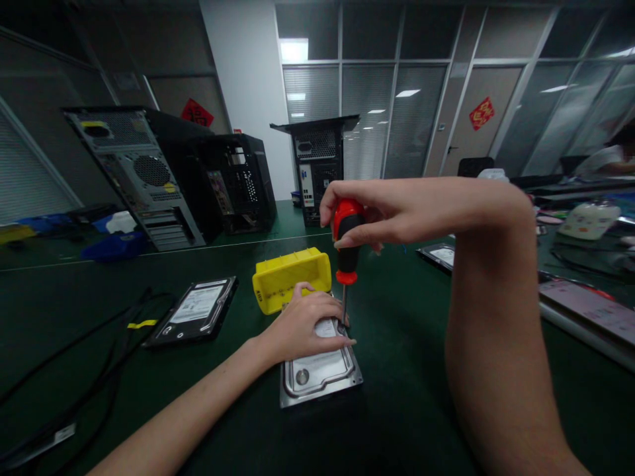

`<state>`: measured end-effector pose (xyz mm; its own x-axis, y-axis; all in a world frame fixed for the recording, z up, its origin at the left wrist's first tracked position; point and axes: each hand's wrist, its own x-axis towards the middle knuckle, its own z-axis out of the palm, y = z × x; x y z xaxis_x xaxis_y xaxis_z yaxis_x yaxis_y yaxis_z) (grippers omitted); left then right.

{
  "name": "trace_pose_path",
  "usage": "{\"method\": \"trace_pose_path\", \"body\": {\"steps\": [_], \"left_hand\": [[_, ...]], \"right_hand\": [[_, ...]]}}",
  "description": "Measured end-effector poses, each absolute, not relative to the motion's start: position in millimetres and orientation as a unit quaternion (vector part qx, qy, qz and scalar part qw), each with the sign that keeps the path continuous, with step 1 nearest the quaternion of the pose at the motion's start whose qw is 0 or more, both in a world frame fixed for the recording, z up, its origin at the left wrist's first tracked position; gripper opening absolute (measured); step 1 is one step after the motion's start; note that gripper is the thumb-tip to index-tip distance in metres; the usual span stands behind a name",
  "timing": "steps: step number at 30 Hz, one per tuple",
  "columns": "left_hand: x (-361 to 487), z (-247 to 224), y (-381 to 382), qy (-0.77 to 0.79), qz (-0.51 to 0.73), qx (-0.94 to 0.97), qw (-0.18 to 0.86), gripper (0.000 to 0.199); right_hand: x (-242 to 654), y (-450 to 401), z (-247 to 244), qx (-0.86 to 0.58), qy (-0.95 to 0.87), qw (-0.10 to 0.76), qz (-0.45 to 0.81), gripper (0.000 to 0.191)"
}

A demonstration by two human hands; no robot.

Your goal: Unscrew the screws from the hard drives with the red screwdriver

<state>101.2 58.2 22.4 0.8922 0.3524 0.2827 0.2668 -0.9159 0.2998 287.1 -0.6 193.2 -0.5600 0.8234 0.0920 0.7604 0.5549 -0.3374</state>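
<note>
A silver hard drive [322,390] lies on the green table in front of me, its label partly hidden by my left hand [312,320]. That hand holds the drive down, thumb and fingers on either side of the screwdriver tip. My right hand [367,215] is wrapped round the red and black handle of a screwdriver [346,264]. The screwdriver stands upright, its shaft reaching down to the drive's right side near the edge. Just behind the drive, a yellow bin [292,277] is tipped toward me with several small screws in it.
Another hard drive [198,307] lies to the left beside black cables [112,357]. A third drive [441,254] is partly behind my right arm. Computer cases [143,172] stand at the back, one more [320,165] at the centre. A pinkish panel [585,304] lies at right; a person sits far right.
</note>
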Motion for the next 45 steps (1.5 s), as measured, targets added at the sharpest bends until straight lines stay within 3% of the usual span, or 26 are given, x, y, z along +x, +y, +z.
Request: {"method": "trace_pose_path", "body": {"steps": [45], "left_hand": [[101.1,23.0,58.0,0.172,0.165,0.963,0.124,0.03]], "right_hand": [[281.5,-7.7,195.7,-0.434,-0.885,0.111,0.125,0.03]]}}
